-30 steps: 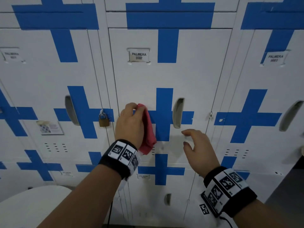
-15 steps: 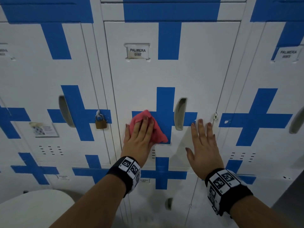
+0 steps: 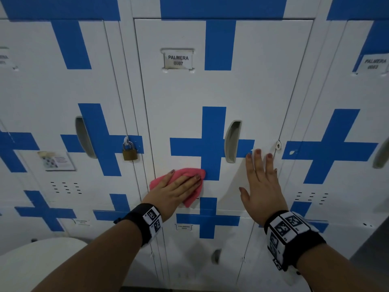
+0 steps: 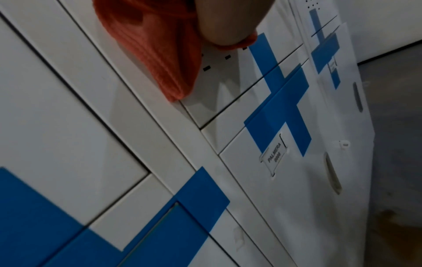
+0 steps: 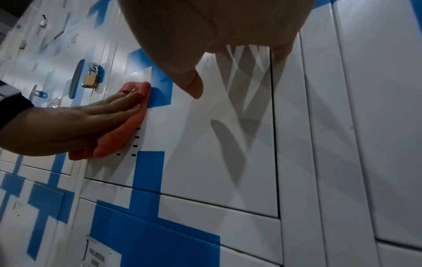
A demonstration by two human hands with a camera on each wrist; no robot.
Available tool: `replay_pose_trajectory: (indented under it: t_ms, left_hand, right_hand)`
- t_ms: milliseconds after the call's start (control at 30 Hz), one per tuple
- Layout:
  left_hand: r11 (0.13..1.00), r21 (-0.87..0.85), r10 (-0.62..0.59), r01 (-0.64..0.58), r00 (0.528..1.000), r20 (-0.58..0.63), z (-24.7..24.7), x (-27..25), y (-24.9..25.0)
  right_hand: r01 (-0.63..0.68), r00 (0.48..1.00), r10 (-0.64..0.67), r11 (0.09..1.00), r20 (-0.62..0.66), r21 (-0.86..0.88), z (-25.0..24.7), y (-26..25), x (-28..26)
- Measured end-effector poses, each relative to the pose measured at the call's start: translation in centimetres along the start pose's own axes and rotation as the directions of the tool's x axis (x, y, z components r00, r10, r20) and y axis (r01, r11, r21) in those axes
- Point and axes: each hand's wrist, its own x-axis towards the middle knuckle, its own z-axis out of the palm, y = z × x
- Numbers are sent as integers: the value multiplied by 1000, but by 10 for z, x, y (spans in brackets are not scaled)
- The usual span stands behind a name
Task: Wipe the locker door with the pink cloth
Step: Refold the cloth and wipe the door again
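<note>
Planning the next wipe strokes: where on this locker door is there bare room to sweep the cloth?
Bare white panel between the name tag and the blue cross. Crowded lower down: left hand on pink cloth, right hand flat beside the recessed handle.

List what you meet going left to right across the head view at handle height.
Left locker's recessed handle → brass padlock → left hand pressing the pink cloth → middle door's handle → right hand flat on the locker door.

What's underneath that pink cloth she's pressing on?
Under the pink cloth is the white locker door. The left hand lies flat on it. A few vent slots peek out beside its edge; whatever the cloth itself covers is hidden.
</note>
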Motion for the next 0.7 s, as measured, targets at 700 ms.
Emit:
replay_pose_trajectory:
  t_ms: [700]
  left_hand:
    - [979,-202,44,7,969,244,-24,-31,27]
  right_hand:
    - [-26,993,19,998,120,57,-29,-6,-7]
